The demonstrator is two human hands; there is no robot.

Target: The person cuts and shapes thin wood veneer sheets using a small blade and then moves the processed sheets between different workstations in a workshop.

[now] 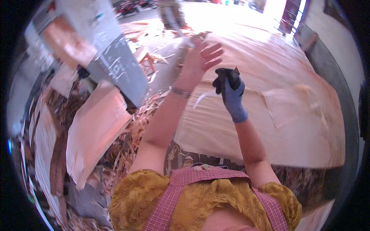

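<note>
My left hand (201, 57) is bare and raised over the far left edge of a wide stack of pale wood veneer sheets (293, 127). Its fingers are spread, and nothing is in them. My right hand (231, 86), in a grey-blue glove with black fingers, is closed above the middle of the stack. A small dark pointed tip (237, 71) sticks up from its fingers; the rest of that thing is hidden. Left of the glove, a thin whitish curved strip (201, 99) shows over the sheets, blurred.
To my left, more veneer sheets (96, 127) lean beside a grey-and-white pillar (121, 65). Shredded wood scraps (131, 144) litter the floor between them and the stack. A small wooden stool (145, 59) stands beyond the pillar. A grey wall (327, 63) runs along the right.
</note>
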